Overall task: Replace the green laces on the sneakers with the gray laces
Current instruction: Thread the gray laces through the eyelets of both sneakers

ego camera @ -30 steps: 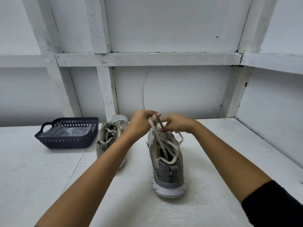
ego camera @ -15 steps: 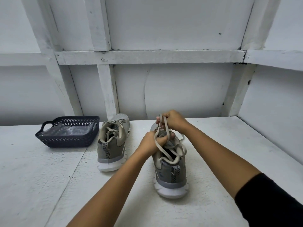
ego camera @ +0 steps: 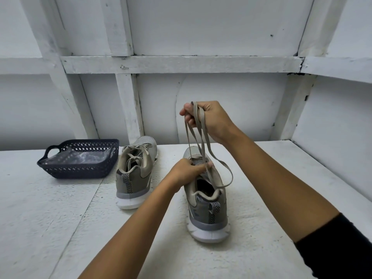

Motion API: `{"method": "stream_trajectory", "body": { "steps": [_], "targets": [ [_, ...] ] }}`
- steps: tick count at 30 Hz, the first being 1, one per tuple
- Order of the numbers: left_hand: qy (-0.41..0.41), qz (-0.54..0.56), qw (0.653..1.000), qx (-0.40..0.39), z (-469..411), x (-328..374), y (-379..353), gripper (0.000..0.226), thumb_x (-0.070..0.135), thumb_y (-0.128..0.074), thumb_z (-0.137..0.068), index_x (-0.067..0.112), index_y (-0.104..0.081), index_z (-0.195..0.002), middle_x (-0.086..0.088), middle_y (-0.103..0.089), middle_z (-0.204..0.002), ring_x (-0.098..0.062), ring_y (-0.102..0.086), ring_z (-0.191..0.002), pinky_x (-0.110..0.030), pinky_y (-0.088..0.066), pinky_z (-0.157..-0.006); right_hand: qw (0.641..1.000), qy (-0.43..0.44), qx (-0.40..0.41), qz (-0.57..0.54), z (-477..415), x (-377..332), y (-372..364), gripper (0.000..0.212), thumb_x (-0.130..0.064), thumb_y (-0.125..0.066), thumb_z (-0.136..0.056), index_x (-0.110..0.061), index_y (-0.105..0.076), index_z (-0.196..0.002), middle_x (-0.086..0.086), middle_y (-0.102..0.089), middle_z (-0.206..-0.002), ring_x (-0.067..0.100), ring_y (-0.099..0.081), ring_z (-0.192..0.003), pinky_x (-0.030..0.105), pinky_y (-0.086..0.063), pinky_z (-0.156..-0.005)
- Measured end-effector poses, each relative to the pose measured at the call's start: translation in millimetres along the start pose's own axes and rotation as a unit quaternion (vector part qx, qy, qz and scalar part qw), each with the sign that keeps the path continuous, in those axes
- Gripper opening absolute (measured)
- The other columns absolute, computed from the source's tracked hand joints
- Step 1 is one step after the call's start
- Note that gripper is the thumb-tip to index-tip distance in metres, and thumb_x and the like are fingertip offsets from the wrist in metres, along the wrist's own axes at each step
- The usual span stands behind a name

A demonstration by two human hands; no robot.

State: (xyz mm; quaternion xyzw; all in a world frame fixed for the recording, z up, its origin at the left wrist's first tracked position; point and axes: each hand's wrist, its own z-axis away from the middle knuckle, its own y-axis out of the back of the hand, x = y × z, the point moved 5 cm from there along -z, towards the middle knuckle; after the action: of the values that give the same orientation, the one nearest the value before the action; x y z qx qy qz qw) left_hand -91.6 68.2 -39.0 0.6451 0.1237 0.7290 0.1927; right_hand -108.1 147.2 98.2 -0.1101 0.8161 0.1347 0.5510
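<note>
Two grey-green sneakers stand heel-toward-me on the white table. The right sneaker [ego camera: 208,210] has its lace [ego camera: 203,141] pulled up out of the eyelets in long loops. My right hand [ego camera: 209,119] holds those loops bunched high above the shoe's toe. My left hand [ego camera: 188,171] grips the shoe's tongue area and pinches a strand of the lace there. One loop hangs down over the shoe's right side. The left sneaker [ego camera: 134,174] is still laced and tied.
A dark plastic basket [ego camera: 78,158] with a clear plastic bag inside sits at the left, just beside the left sneaker. White walls with beams close the back and the right side of the table [ego camera: 40,218].
My right hand has risen well above the shoe, drawing the lace up into long loops. My left hand has slid down onto the shoe's tongue.
</note>
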Motion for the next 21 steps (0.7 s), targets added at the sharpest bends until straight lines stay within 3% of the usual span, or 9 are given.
{"method": "stream_trajectory", "body": {
  "steps": [6,10,13,15,18,21],
  "targets": [
    [-0.001,-0.007,1.0,-0.004,-1.2,0.4,-1.5,0.048,0.053,-0.07,-0.075,0.006,-0.066,-0.085,-0.008,-0.064,-0.08,-0.02,-0.058,-0.072,-0.038,-0.051,-0.074,1.0,-0.009,-0.005,-0.018,0.3,5.3,-1.8,0.026,-0.017,-0.054,-0.095,-0.005,-0.066,-0.076,0.001,-0.056,-0.062,0.01,-0.051,-0.057,0.018,-0.045,-0.059],
    [0.008,-0.062,0.998,-0.028,-0.2,2.5,6.5,0.057,0.055,-0.056,-0.085,0.001,-0.065,-0.097,-0.009,-0.061,-0.087,-0.019,-0.054,-0.078,-0.031,-0.046,-0.075,1.0,-0.017,-0.011,0.017,9.2,5.1,4.4,0.025,-0.016,-0.052,-0.096,-0.003,-0.065,-0.078,0.003,-0.055,-0.063,0.006,-0.051,-0.052,0.015,-0.045,-0.055],
    [0.048,-0.037,0.997,-0.045,-3.4,8.1,27.7,0.034,0.033,-0.048,-0.094,0.004,-0.063,-0.103,-0.009,-0.059,-0.095,-0.018,-0.05,-0.082,-0.028,-0.043,-0.075,0.997,-0.035,-0.024,0.064,23.1,11.0,13.3,0.026,-0.016,-0.05,-0.097,-0.004,-0.063,-0.078,0.004,-0.053,-0.064,0.006,-0.049,-0.052,0.015,-0.043,-0.053],
    [0.055,-0.005,0.998,-0.011,-8.6,17.0,46.1,0.023,0.018,-0.047,-0.094,0.004,-0.062,-0.104,-0.007,-0.06,-0.093,-0.018,-0.051,-0.082,-0.026,-0.043,-0.069,0.993,-0.047,-0.04,0.103,34.4,16.7,17.8,0.025,-0.016,-0.051,-0.096,-0.005,-0.064,-0.078,0.003,-0.054,-0.063,0.003,-0.049,-0.05,0.013,-0.04,-0.052],
    [0.004,-0.031,0.998,0.049,-21.6,36.2,64.5,0.021,0.012,-0.045,-0.095,0.006,-0.061,-0.107,-0.008,-0.059,-0.096,-0.021,-0.053,-0.086,-0.024,-0.042,-0.064,0.986,-0.086,-0.084,0.119,53.4,25.9,18.6,0.024,-0.016,-0.055,-0.094,-0.006,-0.067,-0.076,-0.001,-0.057,-0.058,0.002,-0.051,-0.048,0.013,-0.04,-0.05],
    [-0.068,-0.122,0.989,0.052,-39.5,52.6,58.0,0.028,0.007,-0.046,-0.091,0.007,-0.066,-0.111,-0.007,-0.062,-0.096,-0.021,-0.055,-0.086,-0.023,-0.041,-0.06,0.97,-0.117,-0.161,0.141,74.3,33.6,11.7,0.025,-0.018,-0.058,-0.093,-0.014,-0.07,-0.072,0.001,-0.061,-0.061,0.007,-0.054,-0.055,0.014,-0.043,-0.054]
  ]
}}
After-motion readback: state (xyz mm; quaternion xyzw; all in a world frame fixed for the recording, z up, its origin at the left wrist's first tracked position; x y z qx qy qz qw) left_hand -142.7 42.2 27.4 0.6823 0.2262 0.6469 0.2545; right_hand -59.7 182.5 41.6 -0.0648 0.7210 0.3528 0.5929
